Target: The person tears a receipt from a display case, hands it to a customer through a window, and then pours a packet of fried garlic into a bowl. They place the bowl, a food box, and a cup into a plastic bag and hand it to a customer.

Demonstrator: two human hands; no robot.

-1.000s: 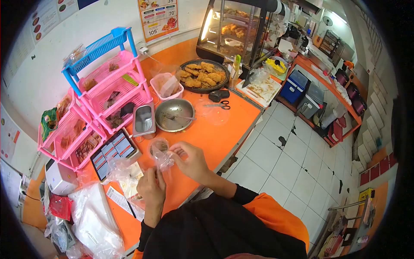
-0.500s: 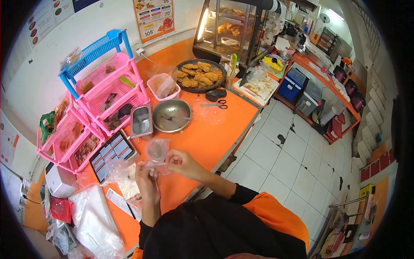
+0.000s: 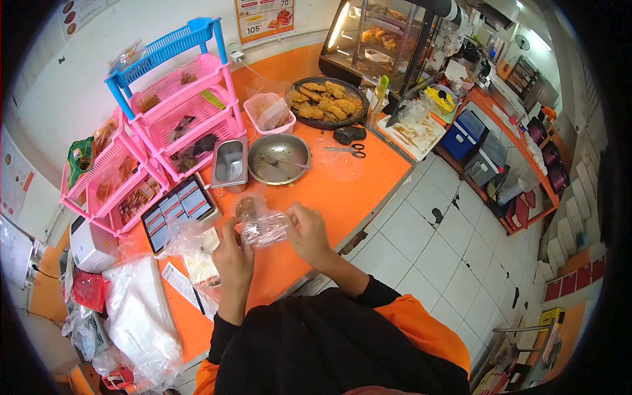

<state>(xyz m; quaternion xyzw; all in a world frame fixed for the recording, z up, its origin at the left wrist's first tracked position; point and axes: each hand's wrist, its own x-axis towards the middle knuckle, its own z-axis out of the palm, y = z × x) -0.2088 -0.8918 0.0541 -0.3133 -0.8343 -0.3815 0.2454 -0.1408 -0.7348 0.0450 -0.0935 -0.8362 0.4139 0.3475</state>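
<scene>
A clear plastic bag [image 3: 265, 230] is stretched between my two hands over the orange table. Its crinkled middle shines, and something brownish shows in the part farther from me. My left hand [image 3: 233, 255] is closed on the bag's left side, thumb and fingers pinching the plastic. At the opposite side, my right hand [image 3: 307, 232] pinches the edge between thumb and fingers. Just beyond the bag are a steel bowl [image 3: 297, 149] with a fork in it and a rectangular metal container [image 3: 230, 164]. Left of my left hand lies more crumpled clear plastic [image 3: 181, 238].
A tablet [image 3: 179, 212] leans near pink baskets [image 3: 187, 125]. Fried pieces fill a black round tray [image 3: 327, 123] by a glass display case [image 3: 378, 39]. Scissors [image 3: 349, 150] lie on the table. White plastic bags [image 3: 139, 309] are stacked at left; the table's right edge [image 3: 375, 222] borders tiled floor.
My right hand has moved right, away from my left, drawing the plastic bag out wider and flatter between them. The camera view has shifted, so the table appears farther right.
</scene>
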